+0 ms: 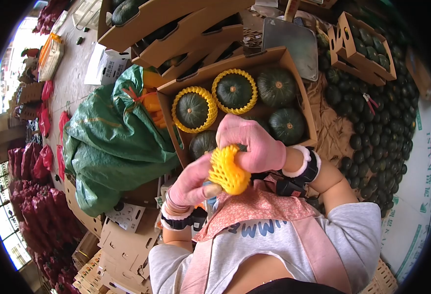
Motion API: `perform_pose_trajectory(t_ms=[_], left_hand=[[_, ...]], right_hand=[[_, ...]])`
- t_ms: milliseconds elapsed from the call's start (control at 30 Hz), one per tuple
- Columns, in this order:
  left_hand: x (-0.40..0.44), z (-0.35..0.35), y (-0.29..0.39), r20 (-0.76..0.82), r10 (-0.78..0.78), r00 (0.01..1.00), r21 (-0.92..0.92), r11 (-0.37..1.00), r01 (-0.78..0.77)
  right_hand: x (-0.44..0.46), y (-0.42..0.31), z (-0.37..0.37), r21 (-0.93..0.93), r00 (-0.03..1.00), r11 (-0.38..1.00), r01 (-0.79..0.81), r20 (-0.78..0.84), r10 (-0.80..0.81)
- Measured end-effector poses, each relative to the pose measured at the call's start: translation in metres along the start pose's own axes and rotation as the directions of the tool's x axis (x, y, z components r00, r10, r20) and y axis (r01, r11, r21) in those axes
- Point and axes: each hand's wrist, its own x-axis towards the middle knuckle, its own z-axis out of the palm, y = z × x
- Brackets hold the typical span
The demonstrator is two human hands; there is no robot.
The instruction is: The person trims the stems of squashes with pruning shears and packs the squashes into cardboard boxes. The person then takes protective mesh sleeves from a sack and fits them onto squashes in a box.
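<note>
A bunched yellow foam net [230, 171] is held between my two pink-gloved hands, in front of my chest. My left hand [192, 183] grips its left side, and my right hand [252, 144] has its fingers closed on the upper right side. Just beyond the hands is an open cardboard box [309, 110] of dark green squashes. Two squashes, at the back left [192, 110] and back middle [233, 90], have yellow nets around them. The back right squash [277, 87] and the front right one [287, 125] are bare. Another [204, 143] is partly hidden by my hands.
A green sack [117, 142] lies left of the box. Stacked cartons [176, 36] stand behind it. A metal platform [290, 46] is at the back right, near a smaller carton [372, 49]. Many squashes [372, 132] cover the right side. Flattened cardboard [127, 240] lies lower left.
</note>
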Motion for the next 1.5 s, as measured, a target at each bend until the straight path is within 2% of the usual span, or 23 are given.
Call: perform_pose_trajectory(t_ms=[33,67,133,200,233,300,367,400,467,500,633,700,767,867,933,967,1000,1067,1100,1133,1200,1367,1500], left_hand=[[-0.007,-0.011,-0.003,0.108,-0.088,0.99,-0.028,0.995,0.092],[-0.014,-0.019,-0.008,0.217,-0.172,0.961,-0.046,0.981,0.187],[-0.025,-0.011,-0.002,-0.195,-0.268,0.943,-0.371,0.911,0.181],[-0.01,0.0,-0.013,-0.27,-0.155,0.95,-0.635,0.771,-0.055],[-0.011,0.014,-0.016,-0.362,-0.396,0.844,-0.641,0.763,0.083],[0.001,0.016,-0.021,-0.033,-0.433,0.901,-0.525,0.774,0.353],[0.016,0.013,-0.015,0.148,-0.455,0.878,-0.362,0.802,0.476],[0.027,0.007,-0.007,0.102,-0.48,0.871,-0.06,0.871,0.487],[0.046,0.014,-0.005,-0.189,-0.175,0.966,0.528,0.811,0.25],[0.053,0.018,-0.015,-0.225,-0.059,0.973,0.598,0.78,0.186],[0.073,0.02,-0.049,-0.292,0.068,0.954,0.732,0.658,0.177],[0.078,0.014,-0.052,-0.256,-0.074,0.964,0.784,0.568,0.252],[0.081,0.002,-0.052,-0.214,-0.209,0.954,0.695,0.654,0.299],[0.082,-0.01,-0.063,-0.152,-0.221,0.963,0.634,0.726,0.267],[0.083,-0.014,-0.056,-0.136,-0.122,0.983,0.625,0.759,0.181],[0.08,-0.014,-0.044,-0.194,-0.137,0.971,0.631,0.741,0.231],[0.078,-0.014,-0.033,-0.221,0.021,0.975,0.602,0.79,0.12],[0.083,-0.02,-0.006,-0.251,0.145,0.957,0.674,0.736,0.065],[0.09,-0.027,-0.009,-0.277,0.231,0.932,0.695,0.719,0.028],[0.098,-0.032,-0.005,-0.338,0.181,0.923,0.606,0.792,0.066],[0.115,-0.057,-0.035,-0.351,0.271,0.897,0.629,0.777,0.011],[0.132,-0.081,-0.055,-0.377,0.428,0.821,0.732,0.681,-0.019],[0.14,-0.071,-0.061,-0.467,0.473,0.747,0.714,0.7,0.003]], right_hand=[[-0.007,0.004,0.001,0.307,0.994,0.947,-0.088,0.095,0.062],[-0.017,0.009,-0.004,0.624,0.854,0.61,-0.488,0.486,0.186],[-0.038,0.001,-0.008,0.71,0.709,0.074,-0.701,0.681,0.184],[-0.047,-0.004,-0.014,0.465,0.672,0.562,-0.684,0.701,0.239],[-0.049,-0.013,-0.025,0.522,0.713,0.54,-0.66,0.661,0.233],[-0.062,-0.03,-0.038,0.765,0.887,0.45,-0.461,0.374,0.271],[-0.073,-0.04,-0.046,0.728,0.841,0.468,-0.5,0.278,0.465],[-0.078,-0.045,-0.05,0.712,0.802,0.469,-0.523,0.225,0.553],[-0.072,-0.046,-0.058,0.391,0.57,0.482,-0.784,0.148,0.808],[-0.077,-0.035,-0.054,0.221,0.615,0.593,-0.775,0.046,0.787],[-0.051,-0.031,-0.06,0.176,0.407,0.376,-0.91,0.195,0.892],[-0.052,-0.003,-0.057,-0.089,0.797,0.83,-0.55,0.243,0.553],[-0.046,-0.001,-0.059,0.443,0.364,0.151,-0.884,0.447,0.817],[-0.049,0.011,-0.045,0.596,0.413,0.081,-0.799,0.445,0.795],[-0.045,-0.011,-0.038,0.392,0.504,0.389,-0.834,0.25,0.827],[-0.039,-0.03,-0.041,0.416,0.511,0.391,-0.821,0.23,0.828],[-0.038,-0.034,-0.042,0.307,0.638,0.582,-0.753,0.121,0.761],[-0.023,-0.04,-0.046,0.374,0.681,0.624,-0.686,0.027,0.732],[-0.029,-0.008,-0.038,-0.073,0.94,0.967,-0.246,-0.26,0.219],[-0.002,-0.036,-0.053,0.216,0.671,0.68,-0.7,-0.128,0.731],[0.004,0.04,-0.049,-0.227,0.893,0.938,-0.262,-0.426,0.147],[0.038,0.071,-0.06,-0.2,0.865,0.962,-0.188,-0.497,0.066],[0.046,0.091,-0.079,-0.211,0.786,0.903,-0.375,-0.589,0.188]])
